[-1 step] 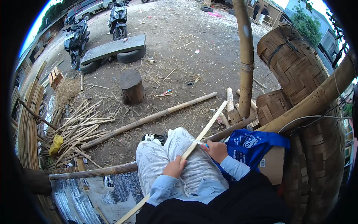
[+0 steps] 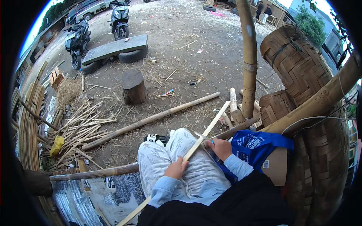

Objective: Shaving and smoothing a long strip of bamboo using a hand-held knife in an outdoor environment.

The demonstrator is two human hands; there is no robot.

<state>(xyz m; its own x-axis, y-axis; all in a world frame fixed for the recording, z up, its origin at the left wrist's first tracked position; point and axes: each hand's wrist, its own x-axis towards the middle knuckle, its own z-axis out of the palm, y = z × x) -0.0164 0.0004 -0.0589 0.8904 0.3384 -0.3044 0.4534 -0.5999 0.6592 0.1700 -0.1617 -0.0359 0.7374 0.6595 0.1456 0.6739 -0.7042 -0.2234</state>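
Note:
A long pale bamboo strip point(image 2: 214, 122) runs slantwise across my lap, from the lower left past my knees toward the upright pole. My left hand point(image 2: 176, 168) is closed around it over my thigh. Farther along, my right hand point(image 2: 221, 148) grips a knife point(image 2: 201, 136), its curved blade lying across the strip. Only a bit of blue handle shows between the fingers. Patterned white trousers point(image 2: 160, 152) are under both hands and the strip.
Beside my right arm sits a blue bag point(image 2: 245, 148) against a cardboard box point(image 2: 274, 167). An upright bamboo pole point(image 2: 249, 71) and rolled woven mats point(image 2: 298, 64) stand right. Ahead lie a bamboo pole point(image 2: 158, 116), a stump point(image 2: 134, 88) and a heap of strips point(image 2: 81, 132).
My right hand has shifted slightly to the right, and the knife blade has turned to point farther up and away. My left hand and the bamboo strip are nearly unmoved.

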